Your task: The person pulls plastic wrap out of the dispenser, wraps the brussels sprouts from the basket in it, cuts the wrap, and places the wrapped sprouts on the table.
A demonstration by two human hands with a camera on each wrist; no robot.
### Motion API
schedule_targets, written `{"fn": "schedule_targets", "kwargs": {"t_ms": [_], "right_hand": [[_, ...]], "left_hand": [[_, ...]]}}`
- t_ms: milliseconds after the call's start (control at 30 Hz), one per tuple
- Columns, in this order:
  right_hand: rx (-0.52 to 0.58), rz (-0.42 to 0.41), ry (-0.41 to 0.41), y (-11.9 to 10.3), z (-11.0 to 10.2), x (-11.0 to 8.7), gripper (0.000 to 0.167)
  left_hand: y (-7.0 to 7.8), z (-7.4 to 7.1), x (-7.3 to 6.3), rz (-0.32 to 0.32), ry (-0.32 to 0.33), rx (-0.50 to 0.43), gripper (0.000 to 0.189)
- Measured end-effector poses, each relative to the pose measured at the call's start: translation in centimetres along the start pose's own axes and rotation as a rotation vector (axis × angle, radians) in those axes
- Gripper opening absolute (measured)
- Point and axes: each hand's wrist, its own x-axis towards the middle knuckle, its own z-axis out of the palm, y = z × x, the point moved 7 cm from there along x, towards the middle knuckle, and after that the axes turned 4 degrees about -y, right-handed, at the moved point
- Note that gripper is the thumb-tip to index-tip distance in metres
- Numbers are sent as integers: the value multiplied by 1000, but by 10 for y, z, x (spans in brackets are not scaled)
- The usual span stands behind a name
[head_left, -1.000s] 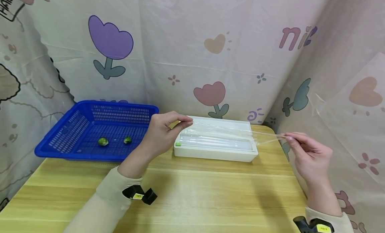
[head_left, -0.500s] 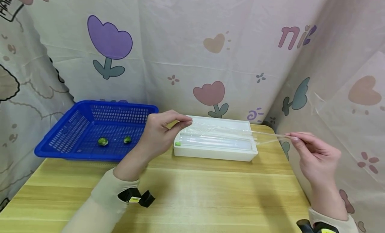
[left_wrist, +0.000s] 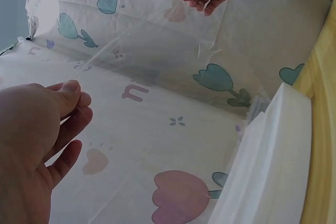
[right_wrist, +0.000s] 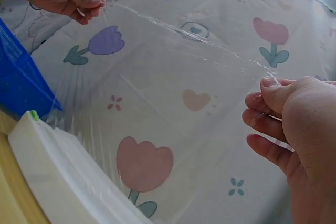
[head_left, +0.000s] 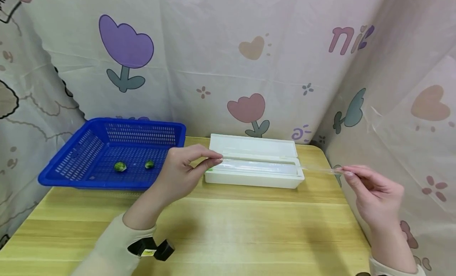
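A clear sheet of plastic wrap [right_wrist: 173, 56] is stretched between my two hands, rising from a white box [head_left: 253, 180] with a roll of wrap [head_left: 260, 167] inside and its lid tipped back. One edge of the sheet is pinched between thumb and index finger of my left hand [head_left: 185, 171], in front of the box's left end. At the right, beyond the box, my right hand [head_left: 375, 195] pinches the other corner. In the left wrist view the sheet shows only as faint glints between the hands.
To the left stands a blue perforated basket [head_left: 64, 165] holding two small green vegetables like Brussels sprouts, one larger [head_left: 120, 166] and one smaller [head_left: 149, 164]. Everything stands on a wooden table [head_left: 228, 228]. A patterned curtain [head_left: 199, 42] closes in the back and sides.
Both hands keep their pinch on the wrap. The left hand has come down and a little left; the right hand has shifted slightly right and down. The stretched sheet sits lower over the box.
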Motion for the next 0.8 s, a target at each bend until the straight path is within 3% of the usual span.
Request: {"fn": "schedule_targets", "kwargs": {"t_ms": [200, 533, 800], "right_hand": [[4, 11, -52, -9, 3, -14, 14], [-35, 118, -124, -22, 9, -37, 12], [27, 132, -251, -19, 16, -56, 14]], "left_hand": [[5, 4, -16, 11, -36, -43, 27], [11, 10, -36, 36, -129, -88, 32], [7, 15, -56, 50, -207, -115, 35]]}}
